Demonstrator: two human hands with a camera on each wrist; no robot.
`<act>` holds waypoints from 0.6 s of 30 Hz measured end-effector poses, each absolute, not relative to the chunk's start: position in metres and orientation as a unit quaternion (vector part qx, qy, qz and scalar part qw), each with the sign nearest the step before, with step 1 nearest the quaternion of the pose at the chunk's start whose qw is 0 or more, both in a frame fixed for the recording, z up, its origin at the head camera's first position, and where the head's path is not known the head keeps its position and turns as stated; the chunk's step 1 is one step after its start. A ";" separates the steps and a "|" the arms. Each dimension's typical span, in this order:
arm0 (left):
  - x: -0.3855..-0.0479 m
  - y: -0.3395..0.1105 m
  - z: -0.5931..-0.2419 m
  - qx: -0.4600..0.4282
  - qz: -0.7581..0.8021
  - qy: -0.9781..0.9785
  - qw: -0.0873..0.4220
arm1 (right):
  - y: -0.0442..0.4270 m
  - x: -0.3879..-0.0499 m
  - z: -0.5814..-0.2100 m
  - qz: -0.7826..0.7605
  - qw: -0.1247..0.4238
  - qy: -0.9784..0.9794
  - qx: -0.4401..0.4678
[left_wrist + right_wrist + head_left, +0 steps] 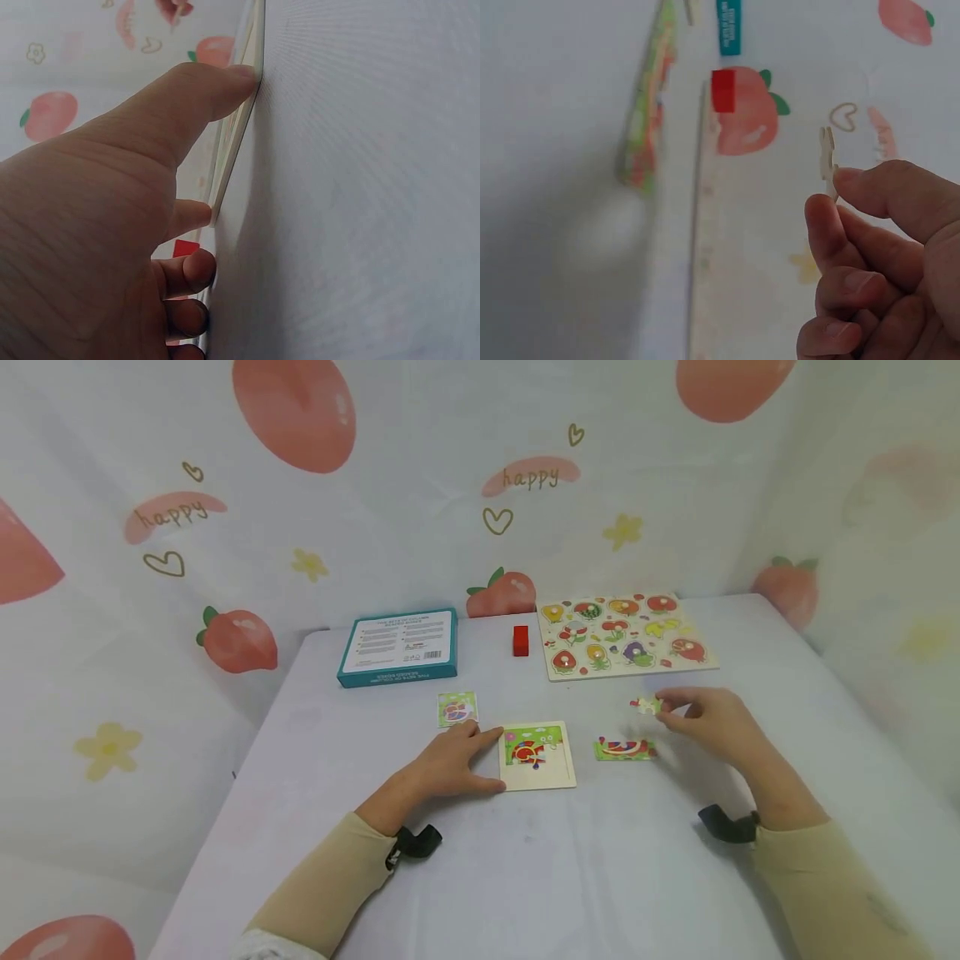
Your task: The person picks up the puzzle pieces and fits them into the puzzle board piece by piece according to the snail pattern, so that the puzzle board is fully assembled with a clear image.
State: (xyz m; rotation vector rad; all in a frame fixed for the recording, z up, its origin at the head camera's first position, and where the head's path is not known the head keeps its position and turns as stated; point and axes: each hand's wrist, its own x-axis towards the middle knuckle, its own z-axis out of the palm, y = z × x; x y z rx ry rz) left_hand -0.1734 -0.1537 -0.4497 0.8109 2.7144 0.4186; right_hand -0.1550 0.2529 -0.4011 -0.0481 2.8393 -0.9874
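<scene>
The left hand [450, 764] is bracing the square, pale wooden puzzle tray [555, 777], thumb and forefinger spreading apart along its left side; steady, light pressure should be preventing slips. To the tray's right, a flat green-and-red printed puzzle strip [626, 750] is lying. Beyond and right of the tray, the right hand [708, 717] is pinching a small, thin wooden jigsaw piece [647, 705] between thumb and forefinger (a grip probably best kept at the rim, leaving its tabs free for aligning).

Puzzle board [553, 778]: square, pale wood, flat on the tabletop [525, 877], upper part filled with a red-and-green cartoon (bottom strip bare wood). Puzzle piece [645, 704]: small, thin, knobbly-edged, pinched by the right fingers [823, 220], up off the tabletop, right of the board.
</scene>
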 end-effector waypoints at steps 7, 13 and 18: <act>-0.173 -0.154 -0.449 0.283 0.144 0.938 0.137 | 0.259 -0.159 -0.366 -0.324 0.041 0.944 -0.034; -0.173 -0.155 -0.450 0.283 0.144 0.938 0.137 | 0.258 -0.161 -0.342 -0.332 -0.028 0.940 -0.077; -0.173 -0.154 -0.450 0.285 0.139 0.939 0.132 | 0.255 -0.160 -0.328 -0.344 -0.068 0.931 -0.099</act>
